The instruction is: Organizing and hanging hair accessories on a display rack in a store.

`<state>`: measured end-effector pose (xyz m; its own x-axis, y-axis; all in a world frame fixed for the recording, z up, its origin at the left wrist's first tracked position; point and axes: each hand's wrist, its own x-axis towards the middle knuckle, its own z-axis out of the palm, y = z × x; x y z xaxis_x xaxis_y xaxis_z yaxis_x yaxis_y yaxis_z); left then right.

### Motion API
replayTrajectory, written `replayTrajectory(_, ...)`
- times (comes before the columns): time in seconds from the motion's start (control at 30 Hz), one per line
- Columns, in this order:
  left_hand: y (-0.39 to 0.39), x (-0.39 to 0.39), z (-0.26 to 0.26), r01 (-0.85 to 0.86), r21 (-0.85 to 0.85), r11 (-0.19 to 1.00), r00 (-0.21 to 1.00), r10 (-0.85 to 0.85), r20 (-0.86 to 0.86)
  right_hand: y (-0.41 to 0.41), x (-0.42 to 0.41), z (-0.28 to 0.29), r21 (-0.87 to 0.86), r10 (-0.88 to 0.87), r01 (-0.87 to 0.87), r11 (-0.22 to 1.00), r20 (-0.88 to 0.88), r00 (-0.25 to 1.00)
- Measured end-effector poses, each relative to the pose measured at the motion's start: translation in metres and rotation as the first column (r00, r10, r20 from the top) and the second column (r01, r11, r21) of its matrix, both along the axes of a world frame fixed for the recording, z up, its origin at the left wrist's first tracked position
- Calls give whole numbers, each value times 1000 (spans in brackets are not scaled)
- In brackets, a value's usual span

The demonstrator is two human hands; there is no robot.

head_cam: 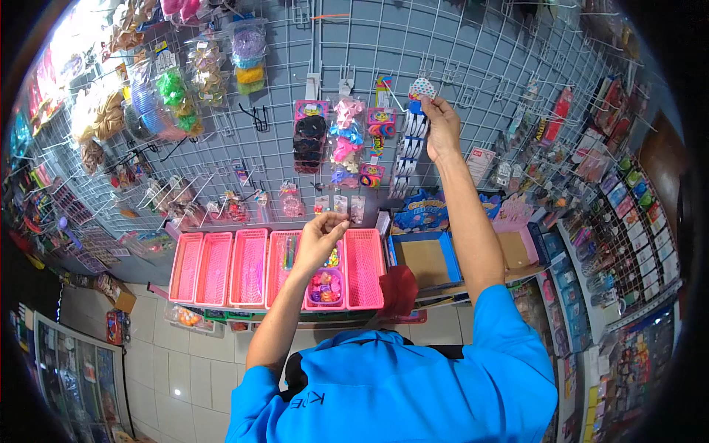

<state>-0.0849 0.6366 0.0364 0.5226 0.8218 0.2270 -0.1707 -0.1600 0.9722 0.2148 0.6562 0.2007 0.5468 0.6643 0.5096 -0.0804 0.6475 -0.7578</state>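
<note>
My right hand is raised to the wire grid wall, thumb and fingers pinching a polka-dot header card. Below that card hangs a long strip of blue and white packaged accessories. My left hand is lower, in front of the pink plastic baskets, with its fingers curled towards the thumb. Whether anything small sits between those fingertips cannot be made out. Just beyond them hang small carded items. Left of the strip are colourful carded hair ties and a pack of pastel bows.
Blue display box and pink display box stand right of the baskets. Bare hooks jut from the grid. Bagged scrunchies hang at upper left. A glass cabinet stands at lower left on the tiled floor.
</note>
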Motion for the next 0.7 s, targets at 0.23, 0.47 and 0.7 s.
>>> replayTrajectory(0.23,4,17,65,77,61,995,996,-75,-37,-6,2,-5,-37,-14,14,999,6,1000)
replayTrajectory(0.47,26,39,102,49,316,948,998,-38,-40,-17,1,1,-24,34,-35,999,-56,998)
replayTrajectory(0.7,44,62,146,0,418,908,1000,8,-18,-31,4,3,4,29,-29,1000,-78,997)
